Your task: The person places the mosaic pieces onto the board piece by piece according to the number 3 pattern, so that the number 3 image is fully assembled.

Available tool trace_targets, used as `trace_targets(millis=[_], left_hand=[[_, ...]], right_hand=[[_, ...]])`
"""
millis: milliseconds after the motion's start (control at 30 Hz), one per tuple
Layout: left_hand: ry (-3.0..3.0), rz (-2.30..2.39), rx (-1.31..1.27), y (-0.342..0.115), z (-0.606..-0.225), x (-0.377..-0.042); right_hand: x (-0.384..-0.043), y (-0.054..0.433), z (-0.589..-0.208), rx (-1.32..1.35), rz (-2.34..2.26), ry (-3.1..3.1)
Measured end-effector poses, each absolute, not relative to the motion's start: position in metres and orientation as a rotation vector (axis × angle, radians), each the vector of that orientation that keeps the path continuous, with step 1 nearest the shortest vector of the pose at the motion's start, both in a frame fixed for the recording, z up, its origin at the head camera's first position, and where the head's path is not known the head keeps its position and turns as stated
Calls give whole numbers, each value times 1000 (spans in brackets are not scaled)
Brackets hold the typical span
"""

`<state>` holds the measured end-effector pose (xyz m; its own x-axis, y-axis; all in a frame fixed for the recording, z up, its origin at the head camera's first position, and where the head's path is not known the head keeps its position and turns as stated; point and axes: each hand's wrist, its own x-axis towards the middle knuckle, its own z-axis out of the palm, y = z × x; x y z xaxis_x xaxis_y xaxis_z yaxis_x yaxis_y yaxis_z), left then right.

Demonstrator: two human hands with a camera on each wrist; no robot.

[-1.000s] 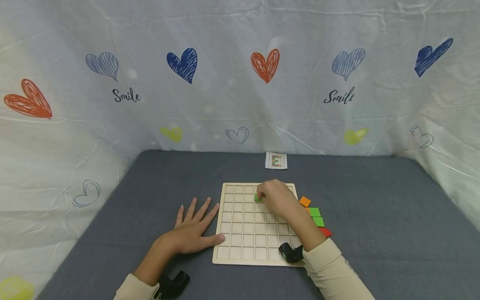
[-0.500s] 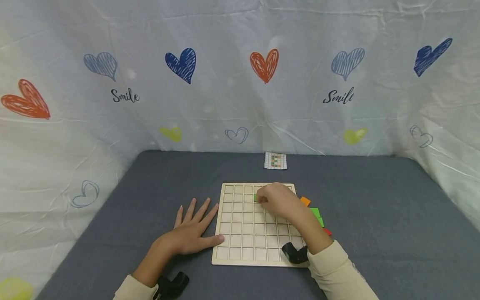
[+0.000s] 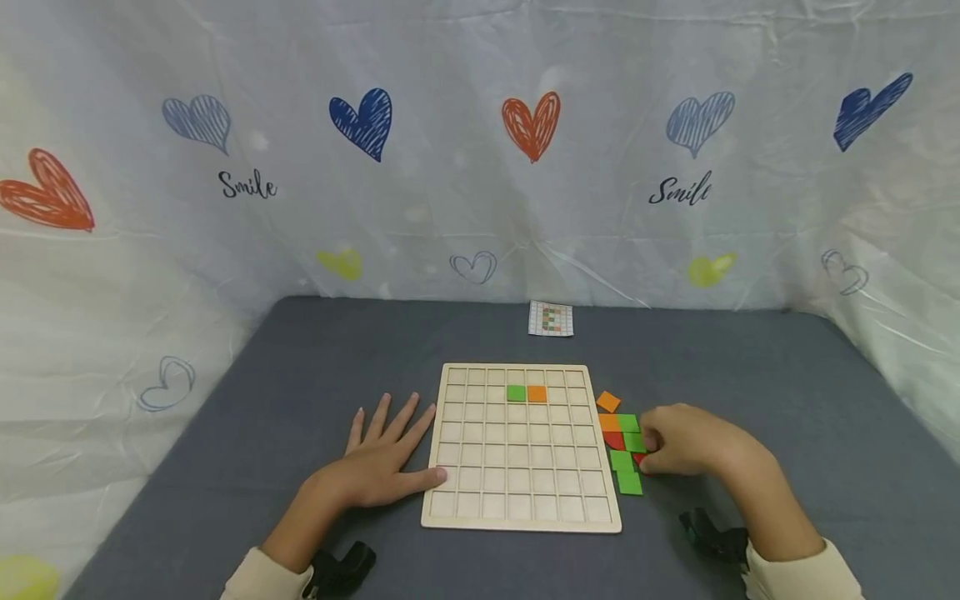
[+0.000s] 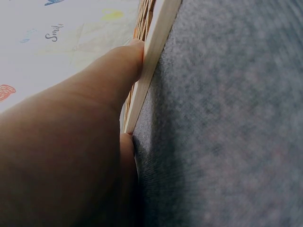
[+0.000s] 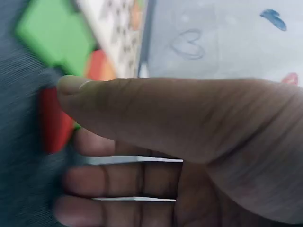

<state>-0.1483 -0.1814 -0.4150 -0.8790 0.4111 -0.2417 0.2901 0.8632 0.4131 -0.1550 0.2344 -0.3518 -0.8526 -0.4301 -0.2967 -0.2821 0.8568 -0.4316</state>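
In the head view, my left hand (image 3: 378,471) lies flat with spread fingers on the cloth, its thumb on the left rim of the wooden grid board (image 3: 457,521). The left wrist view shows that thumb against the board's edge (image 4: 151,61). A green square tile (image 3: 516,393) and an orange tile (image 3: 537,393) sit side by side in the board's second row. My right hand (image 3: 693,442) is at the loose tiles right of the board, thumb and forefinger curled at a red piece (image 5: 54,120). Whether they pinch it, I cannot tell.
Beside the board's right edge lie several green tiles (image 3: 627,483), orange tiles (image 3: 608,402) and a red piece with a rounded edge (image 3: 613,441). A small pattern card (image 3: 551,319) lies behind the board. A white printed curtain (image 3: 420,200) hangs behind the dark table (image 3: 360,342).
My right hand has moved from the board's second row right and nearer to the loose tiles. The orange tile beside the green one now shows. My left hand has stayed in place.
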Motion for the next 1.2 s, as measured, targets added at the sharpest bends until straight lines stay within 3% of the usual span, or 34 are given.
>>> trace_targets(millis=[400,1200], left_hand=[[2702,555,542,-179,-415,-148],[2719,542,523,-181,-418,-147]], right_hand=[[-155,240,-362,-483,-493,2787],[-162,244,-363,-644,-468,2836]])
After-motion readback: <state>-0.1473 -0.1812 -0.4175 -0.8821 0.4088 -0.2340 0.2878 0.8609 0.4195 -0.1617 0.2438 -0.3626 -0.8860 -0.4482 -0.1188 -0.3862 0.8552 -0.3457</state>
